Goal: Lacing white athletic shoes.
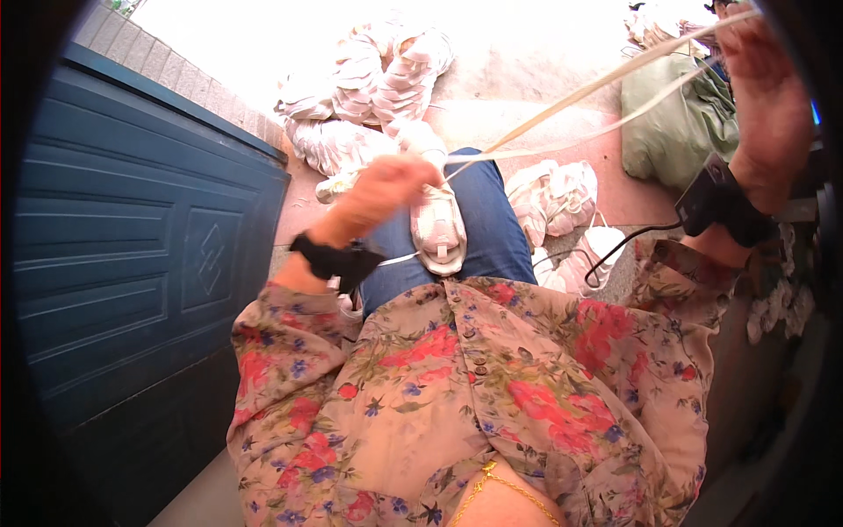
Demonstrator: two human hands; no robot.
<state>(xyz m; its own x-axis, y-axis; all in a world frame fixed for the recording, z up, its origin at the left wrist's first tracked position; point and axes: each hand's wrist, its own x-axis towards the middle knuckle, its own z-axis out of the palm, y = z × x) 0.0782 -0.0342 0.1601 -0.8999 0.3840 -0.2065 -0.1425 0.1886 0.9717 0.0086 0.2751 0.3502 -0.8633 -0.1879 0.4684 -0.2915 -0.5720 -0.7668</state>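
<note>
Hands (386,189) (762,83) pull pale cord (571,98) taut above what seems a shoe (437,230).

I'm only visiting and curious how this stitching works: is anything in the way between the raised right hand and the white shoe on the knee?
Nothing visible. The pale thread runs free through the air from the right hand to the white shoe, which the left hand holds on the knee. The other shoes lie on the floor beneath the thread.

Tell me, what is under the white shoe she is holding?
The white shoe rests on the person's lap, on blue jeans. The left hand grips its upper end, covering that part. The right hand pulls pale laces taut. The shoe's underside is hidden.
</note>
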